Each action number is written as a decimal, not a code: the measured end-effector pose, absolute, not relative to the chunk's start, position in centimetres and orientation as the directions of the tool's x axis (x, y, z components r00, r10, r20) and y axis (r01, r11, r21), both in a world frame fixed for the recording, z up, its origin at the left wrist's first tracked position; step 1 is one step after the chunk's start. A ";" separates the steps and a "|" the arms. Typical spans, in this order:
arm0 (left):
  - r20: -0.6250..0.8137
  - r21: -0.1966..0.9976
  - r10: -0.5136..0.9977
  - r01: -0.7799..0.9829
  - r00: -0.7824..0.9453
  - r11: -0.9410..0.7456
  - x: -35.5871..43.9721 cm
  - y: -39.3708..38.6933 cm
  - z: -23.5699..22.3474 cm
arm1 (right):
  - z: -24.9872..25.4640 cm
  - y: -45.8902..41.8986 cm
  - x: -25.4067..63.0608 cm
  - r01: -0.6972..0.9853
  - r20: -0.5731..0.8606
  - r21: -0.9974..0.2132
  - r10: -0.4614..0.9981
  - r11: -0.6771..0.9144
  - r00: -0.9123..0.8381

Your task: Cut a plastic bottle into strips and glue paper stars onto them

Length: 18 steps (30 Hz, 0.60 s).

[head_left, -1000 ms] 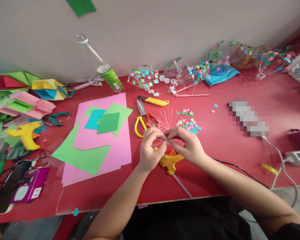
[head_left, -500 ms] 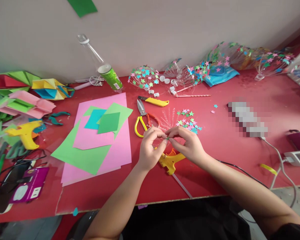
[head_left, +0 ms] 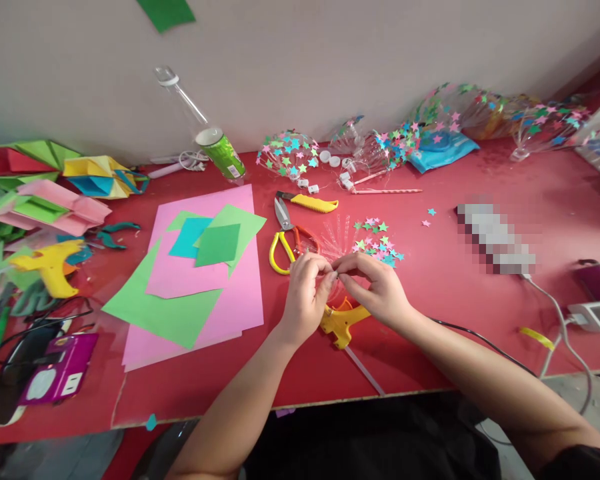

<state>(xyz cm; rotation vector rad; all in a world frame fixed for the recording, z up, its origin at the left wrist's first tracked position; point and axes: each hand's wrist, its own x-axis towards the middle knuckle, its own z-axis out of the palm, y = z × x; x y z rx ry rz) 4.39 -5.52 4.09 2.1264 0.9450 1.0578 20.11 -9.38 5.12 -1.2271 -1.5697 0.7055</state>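
Observation:
My left hand point(head_left: 307, 287) is closed, thumb and forefinger pinched together. Against its fingertips, the thumb and forefinger of my right hand point(head_left: 377, 283) pinch at the same spot. Between them is a tiny paper piece, now almost hidden, which showed green a moment earlier; its shape I cannot make out. Clear plastic strips point(head_left: 340, 230) fan out just beyond the fingers. Under my hands lies a yellow hot glue gun point(head_left: 337, 325) with a glue stick point(head_left: 365, 373) out of its back. Small paper stars point(head_left: 377, 248) lie in a loose pile beyond my right hand.
Scissors point(head_left: 283, 230) and a yellow utility knife point(head_left: 315, 203) lie beyond my left hand. Coloured paper sheets point(head_left: 180, 320) spread out at left. Star-tipped plastic sprays point(head_left: 287, 153) and a clear bottle point(head_left: 220, 157) stand along the wall. A black cord point(head_left: 480, 343) runs right.
Both hands stay at nearly the same spot. My left fingers have shifted slightly, and the green piece between the fingertips has become mostly covered.

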 end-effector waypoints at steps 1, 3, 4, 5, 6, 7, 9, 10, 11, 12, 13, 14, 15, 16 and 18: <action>0.426 0.741 0.792 0.334 0.437 -0.583 4.4 -5.5 4.1 | 5.1 -9.4 20.1 0.371 0.342 -0.872 0.940 0.319 -0.003; 0.421 0.749 0.796 0.328 0.435 -0.576 4.4 -5.5 4.1 | 5.2 -9.4 20.1 0.372 0.335 -0.875 0.942 0.310 0.003; 0.420 0.754 0.799 0.324 0.431 -0.571 4.4 -5.4 4.1 | 5.2 -9.4 20.1 0.369 0.330 -0.878 0.944 0.305 0.006; 0.418 0.758 0.802 0.322 0.427 -0.567 4.4 -5.4 4.2 | 5.2 -9.4 20.1 0.363 0.323 -0.883 0.946 0.298 0.008; 0.418 0.762 0.805 0.319 0.422 -0.563 4.4 -5.4 4.2 | 5.2 -9.4 20.1 0.357 0.319 -0.886 0.948 0.295 0.010; 0.417 0.766 0.807 0.317 0.418 -0.560 4.3 -5.4 4.2 | 5.2 -9.5 20.1 0.351 0.316 -0.890 0.949 0.291 0.013; 0.414 0.770 0.808 0.312 0.419 -0.556 4.3 -5.4 4.3 | 5.1 -9.5 20.1 0.343 0.312 -0.895 0.950 0.287 0.019; 0.413 0.771 0.808 0.312 0.421 -0.556 4.3 -5.4 4.3 | 5.1 -9.5 20.0 0.341 0.312 -0.896 0.950 0.285 0.023; 0.412 0.770 0.808 0.314 0.422 -0.556 4.3 -5.4 4.2 | 5.1 -9.5 20.0 0.342 0.312 -0.896 0.950 0.284 0.028; 0.413 0.766 0.807 0.318 0.422 -0.558 4.4 -5.3 4.2 | 5.1 -9.4 20.0 0.345 0.313 -0.895 0.949 0.283 0.031; 0.416 0.760 0.805 0.325 0.422 -0.563 4.4 -5.3 4.2 | 5.1 -9.4 20.0 0.348 0.313 -0.894 0.949 0.282 0.035; 0.421 0.753 0.803 0.330 0.423 -0.569 4.4 -5.3 4.1 | 5.1 -9.4 20.0 0.352 0.315 -0.892 0.948 0.283 0.038; 0.429 0.747 0.799 0.333 0.421 -0.576 4.4 -5.3 4.1 | 5.0 -9.4 20.0 0.355 0.315 -0.891 0.948 0.281 0.040; 0.437 0.742 0.796 0.333 0.418 -0.582 4.4 -5.3 4.1 | 5.0 -9.4 20.0 0.356 0.314 -0.891 0.948 0.280 0.041; 0.449 0.738 0.793 0.329 0.412 -0.589 4.5 -5.3 4.0 | 5.0 -9.4 20.0 0.354 0.311 -0.893 0.950 0.277 0.040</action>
